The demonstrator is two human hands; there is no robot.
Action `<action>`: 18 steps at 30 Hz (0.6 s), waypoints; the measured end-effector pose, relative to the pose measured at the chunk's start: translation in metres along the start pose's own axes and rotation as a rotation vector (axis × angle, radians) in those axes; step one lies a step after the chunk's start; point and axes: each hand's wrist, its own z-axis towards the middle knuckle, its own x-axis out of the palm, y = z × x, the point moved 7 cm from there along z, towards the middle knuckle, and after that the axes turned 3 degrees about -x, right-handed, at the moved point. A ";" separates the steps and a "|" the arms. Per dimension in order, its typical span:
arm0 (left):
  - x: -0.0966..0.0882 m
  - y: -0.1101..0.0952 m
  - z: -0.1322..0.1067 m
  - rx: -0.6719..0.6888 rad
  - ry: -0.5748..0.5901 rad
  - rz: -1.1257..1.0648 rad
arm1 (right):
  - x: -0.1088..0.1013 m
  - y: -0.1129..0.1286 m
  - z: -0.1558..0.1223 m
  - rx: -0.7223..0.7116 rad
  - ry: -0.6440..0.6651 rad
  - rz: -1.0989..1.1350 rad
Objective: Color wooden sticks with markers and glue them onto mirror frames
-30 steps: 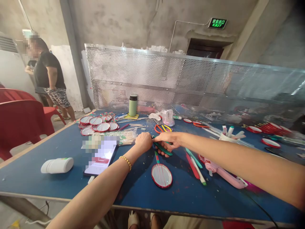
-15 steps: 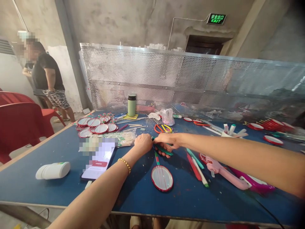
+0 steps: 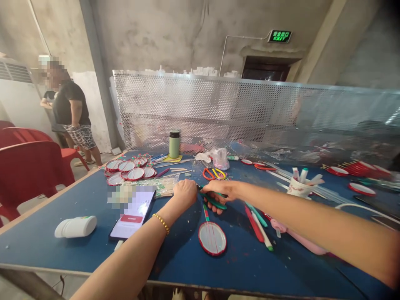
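My left hand [image 3: 185,193] is closed in a loose fist over something small I cannot make out, right beside the tip of green-handled scissors [image 3: 215,201]. My right hand [image 3: 220,191] grips those scissors, fingers wrapped through the handles. Both hands meet over the middle of the blue table [image 3: 46,208]. Just in front of them lies a small round drum [image 3: 212,237] with a red rim and a striped stick handle. A gold bead bracelet sits on my left wrist.
A phone [image 3: 133,213] and a white bottle [image 3: 75,226] lie at left. Several finished drums [image 3: 128,170], a green flask [image 3: 174,144], orange scissors [image 3: 213,173], coloured sticks [image 3: 258,221], a pink glue gun [image 3: 296,241] and a paper cup [image 3: 299,187] crowd the table. A person stands far left by red chairs [image 3: 28,166].
The hands stay together at the scissors, barely shifting. The camera has tilted slightly, so the table contents sit a little lower in view.
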 end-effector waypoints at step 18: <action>-0.037 0.066 0.094 -0.038 -0.043 0.187 | -0.180 -0.033 -0.034 0.193 -0.800 -0.671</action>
